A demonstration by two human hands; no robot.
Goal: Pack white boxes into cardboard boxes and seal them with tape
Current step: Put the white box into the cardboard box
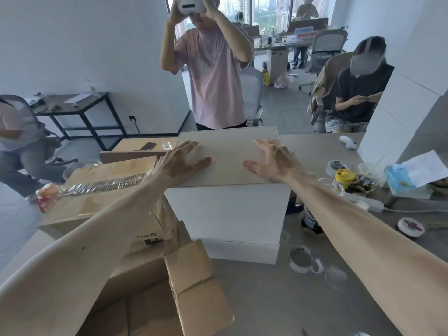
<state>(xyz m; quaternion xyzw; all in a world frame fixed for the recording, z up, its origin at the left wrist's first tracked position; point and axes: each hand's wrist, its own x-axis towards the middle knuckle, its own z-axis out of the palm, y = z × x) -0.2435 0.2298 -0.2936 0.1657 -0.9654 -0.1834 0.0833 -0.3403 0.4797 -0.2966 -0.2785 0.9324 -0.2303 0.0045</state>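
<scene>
A stack of white boxes [228,214] stands in the middle of the grey table [303,299]. My left hand [180,161] and my right hand [272,158] lie spread on the top box's lid, fingers apart, one near each side. An open cardboard box [194,287] sits at the near left with its flap raised beside the stack. A sealed cardboard box [97,190] with a taped seam lies to the left, behind my left forearm. A roll of clear tape [301,259] rests on the table just right of the stack.
Another tape roll [411,226], a power strip [363,202], a yellow-lidded jar [344,177] and papers crowd the table's right side. A person in a pink shirt [213,81] stands right behind the stack. A seated person [358,93] is at the back right.
</scene>
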